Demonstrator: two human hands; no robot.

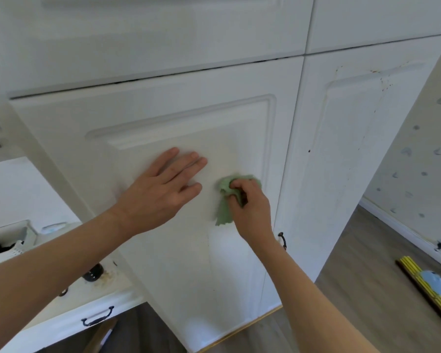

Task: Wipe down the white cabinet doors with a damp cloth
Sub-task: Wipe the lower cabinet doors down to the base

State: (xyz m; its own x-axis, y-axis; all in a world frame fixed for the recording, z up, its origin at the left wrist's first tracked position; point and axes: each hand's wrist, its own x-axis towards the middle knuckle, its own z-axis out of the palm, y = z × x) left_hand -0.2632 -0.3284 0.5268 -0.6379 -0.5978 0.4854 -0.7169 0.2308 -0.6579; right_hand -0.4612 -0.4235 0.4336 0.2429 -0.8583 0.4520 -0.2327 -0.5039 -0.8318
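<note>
Drawer with dark handle (97, 319) far left; left hand (161, 192) flat, fingers straight, pressed on white cabinet door (178, 263); just right, right hand (250, 210) clutches bunched green cloth (229, 192) against the panel; stained neighbouring door (341, 149), mop (428, 286) on floor

Cabinet door (178, 250): white, smooth, slight satin sheen, w/ raised moulded panel. Neighbouring door (341, 154) had same finish but was speckled w/ brownish spots near top. Cloth (225, 200) was soft green fabric, matt, crumpled, zigzag-cut edge. Door handle (282, 240) and drawer pull (97, 317) looked like dark metal. Floor (354, 289): wood-look boards, grey-brown, matt. Wall (415, 174) looked like pale patterned wallpaper.
</note>
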